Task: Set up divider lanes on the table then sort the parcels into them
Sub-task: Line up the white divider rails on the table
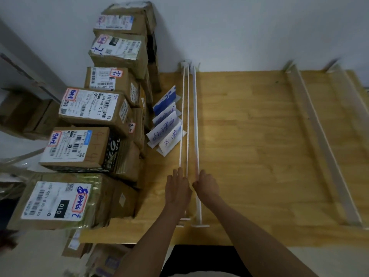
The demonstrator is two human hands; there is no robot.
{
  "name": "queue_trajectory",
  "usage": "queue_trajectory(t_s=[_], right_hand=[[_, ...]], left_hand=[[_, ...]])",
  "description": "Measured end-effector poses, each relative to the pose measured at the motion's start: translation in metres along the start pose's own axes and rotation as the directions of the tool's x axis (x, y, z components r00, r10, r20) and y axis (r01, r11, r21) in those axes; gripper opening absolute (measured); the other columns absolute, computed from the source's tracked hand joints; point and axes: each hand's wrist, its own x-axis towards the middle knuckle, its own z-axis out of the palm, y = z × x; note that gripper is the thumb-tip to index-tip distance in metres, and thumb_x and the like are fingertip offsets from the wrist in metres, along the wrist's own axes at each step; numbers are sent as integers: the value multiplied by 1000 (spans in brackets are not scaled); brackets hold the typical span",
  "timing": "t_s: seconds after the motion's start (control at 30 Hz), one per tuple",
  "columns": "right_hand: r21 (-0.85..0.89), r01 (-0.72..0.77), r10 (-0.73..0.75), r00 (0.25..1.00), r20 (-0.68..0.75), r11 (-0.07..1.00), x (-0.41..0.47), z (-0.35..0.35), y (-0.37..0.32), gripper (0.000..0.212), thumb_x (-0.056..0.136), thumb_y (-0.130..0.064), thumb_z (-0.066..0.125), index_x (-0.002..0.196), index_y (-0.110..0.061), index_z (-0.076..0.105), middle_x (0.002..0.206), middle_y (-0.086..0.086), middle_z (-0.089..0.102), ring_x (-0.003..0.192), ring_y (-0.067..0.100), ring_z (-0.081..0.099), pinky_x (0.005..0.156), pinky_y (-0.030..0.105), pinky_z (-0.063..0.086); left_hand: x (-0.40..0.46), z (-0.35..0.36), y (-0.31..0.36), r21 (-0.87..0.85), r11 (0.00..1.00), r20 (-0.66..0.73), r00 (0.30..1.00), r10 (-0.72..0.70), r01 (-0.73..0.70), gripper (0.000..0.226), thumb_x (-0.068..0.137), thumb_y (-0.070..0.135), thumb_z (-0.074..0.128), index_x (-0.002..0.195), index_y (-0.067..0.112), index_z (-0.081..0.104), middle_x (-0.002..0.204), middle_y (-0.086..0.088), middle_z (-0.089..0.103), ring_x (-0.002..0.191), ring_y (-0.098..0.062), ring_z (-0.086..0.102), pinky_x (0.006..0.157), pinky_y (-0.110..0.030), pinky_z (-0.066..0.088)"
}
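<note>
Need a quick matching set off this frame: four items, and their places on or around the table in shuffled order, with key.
Items:
1. stacked parcels
2. folded label cards
3. bunched white dividers
4. separate divider

Places:
A. toward the table's right end, lying alone
B. along the table's left edge, piled high
C. under both hands, left hand and right hand
D. between the parcels and the bunched dividers

Pairs: 1-B, 2-D, 3-C, 4-A
</note>
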Motion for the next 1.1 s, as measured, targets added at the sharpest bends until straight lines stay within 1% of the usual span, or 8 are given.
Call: queue_trajectory(t_s=[0.07,0.13,0.3,0.43,0.6,0.8,0.93,1.1], right_hand=[[-8,5,-5,1000,-19,1000,-3,-4,2,25,92,-17,56,113,-6,51,115,16,61,109,36,61,78,36,45],[-16,7,-8,999,-31,1000,-6,-10,3,24,92,-16,56,113,-5,51,115,15,61,109,35,61,75,35,42],[-33,10,-13,997,-70,999,-14,-24,8,24,90,-15,56,112,-5,53,115,17,62,109,37,60,76,37,44],[-61,43,-49,994,-101,997,-21,-28,15,28,91,-18,58,114,-4,53,117,18,62,111,37,59,82,39,46],[-47,33,-37,995,-95,998,-28,-29,20,29,90,-18,58,115,-3,54,117,19,62,111,37,59,80,38,46],[-28,24,-27,995,-99,999,-35,-26,26,29,91,-17,58,116,-2,53,117,19,60,111,38,59,79,37,45],[-12,6,-7,996,-88,1000,-32,-22,31,26,91,-14,56,113,-2,54,115,18,61,108,37,60,72,35,40],[-36,-24,21,997,-73,999,-25,-18,43,26,91,-15,58,115,-4,53,116,16,62,108,36,62,73,36,42]], left_hand=[[-2,-5,7,-30,999,-12,1000,-11,11,24,94,28,51,106,17,68,120,-1,52,116,-22,43,92,-35,38],[-3,-8,11,-58,998,-21,999,-27,26,23,93,32,53,103,18,69,113,-1,56,109,-22,46,89,-33,39],[-4,-17,13,-131,986,40,994,-101,105,16,94,25,54,101,16,64,109,-3,59,109,-21,52,85,-31,42],[-7,-23,12,-189,966,119,981,-155,175,15,98,22,53,104,12,62,109,-7,63,105,-25,61,78,-34,49],[-11,-24,17,-249,944,183,968,-174,216,19,100,20,51,113,8,57,118,-12,61,109,-33,61,83,-39,49],[-13,-15,14,-221,945,243,952,-186,241,19,102,16,43,118,8,52,121,-13,61,111,-33,61,86,-39,50],[-11,-4,19,-219,950,283,946,-157,224,22,102,16,44,121,9,51,123,-13,60,112,-33,61,86,-38,50],[-1,9,30,-241,953,332,938,-95,182,33,98,14,48,130,11,48,124,-13,60,112,-34,61,86,-40,52]])
